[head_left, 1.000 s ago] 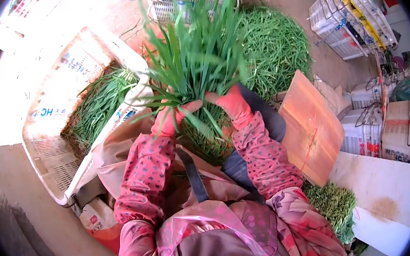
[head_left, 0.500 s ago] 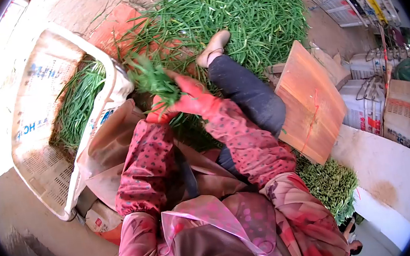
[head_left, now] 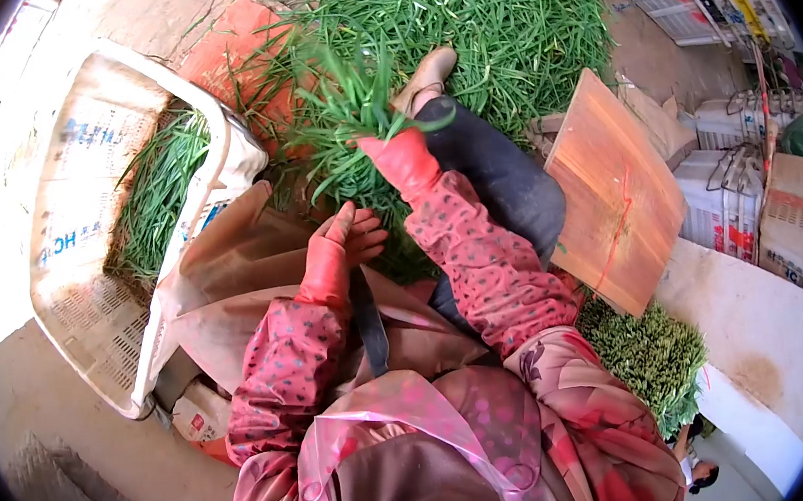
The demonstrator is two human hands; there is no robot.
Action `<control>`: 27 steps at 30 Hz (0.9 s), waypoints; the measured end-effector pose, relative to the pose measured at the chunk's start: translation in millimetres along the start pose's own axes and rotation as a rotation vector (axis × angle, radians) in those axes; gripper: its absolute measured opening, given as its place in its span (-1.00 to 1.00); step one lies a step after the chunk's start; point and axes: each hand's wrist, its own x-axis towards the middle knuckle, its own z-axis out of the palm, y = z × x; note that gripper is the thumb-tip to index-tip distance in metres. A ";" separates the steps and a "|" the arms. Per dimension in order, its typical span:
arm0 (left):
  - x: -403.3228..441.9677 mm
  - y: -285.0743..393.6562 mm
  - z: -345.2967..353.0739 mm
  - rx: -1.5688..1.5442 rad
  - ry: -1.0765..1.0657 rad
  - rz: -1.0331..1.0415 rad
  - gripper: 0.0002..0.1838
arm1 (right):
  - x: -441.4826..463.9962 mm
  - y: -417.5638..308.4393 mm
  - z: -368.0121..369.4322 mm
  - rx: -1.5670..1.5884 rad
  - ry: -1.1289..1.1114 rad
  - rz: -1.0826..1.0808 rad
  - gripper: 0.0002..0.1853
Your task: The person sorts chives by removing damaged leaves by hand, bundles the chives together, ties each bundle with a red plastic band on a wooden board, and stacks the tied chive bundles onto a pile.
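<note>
My right hand (head_left: pixel 404 164), in a red glove, is closed around a loose bunch of long green chives (head_left: pixel 361 98), whose blades fan out and blur in front of it. My left hand (head_left: pixel 337 245) is held near my lap, its fingers bare beyond a red cuff. Those fingers are stretched out, and nothing shows in them. Beyond both hands spreads a large heap of chives (head_left: pixel 504 20) on the floor, partly over an orange-red sheet (head_left: pixel 233 48). More cut chives (head_left: pixel 175 186) lie in the tilted white crate (head_left: pixel 86 225) at my left.
A wooden board (head_left: pixel 616 194) leans beside my right leg. Behind it, a tightly packed green bundle (head_left: pixel 643 357) sits by a white ledge (head_left: pixel 751 312). White crates (head_left: pixel 717 183) are stacked at the far right. Part of another person (head_left: pixel 694 469) shows at lower right.
My hands have come apart. The right has moved forward and right with the bunch of chives; the left has let go and drawn back toward my lap.
</note>
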 end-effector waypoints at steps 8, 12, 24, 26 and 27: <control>16.3 -19.3 -0.1 -0.665 -0.444 -0.202 -0.19 | -72.4 -32.7 16.3 -0.090 0.011 -0.301 -0.71; 50.3 -74.1 -12.3 -1.205 -0.687 0.157 -0.48 | -120.5 -62.4 11.7 -0.203 -0.233 -0.417 -0.46; -65.3 25.0 -38.9 0.385 -0.481 -0.246 -0.77 | -79.8 -65.2 -37.2 -0.525 -0.052 -0.069 -0.03; -104.8 36.8 -45.5 0.535 -0.386 -0.201 -0.80 | -65.4 -56.0 -13.0 -0.623 -0.067 -0.212 0.03; -128.4 49.9 -43.6 0.566 -0.352 -0.220 -0.82 | -59.9 -67.0 0.4 -0.728 -0.215 -0.132 -0.10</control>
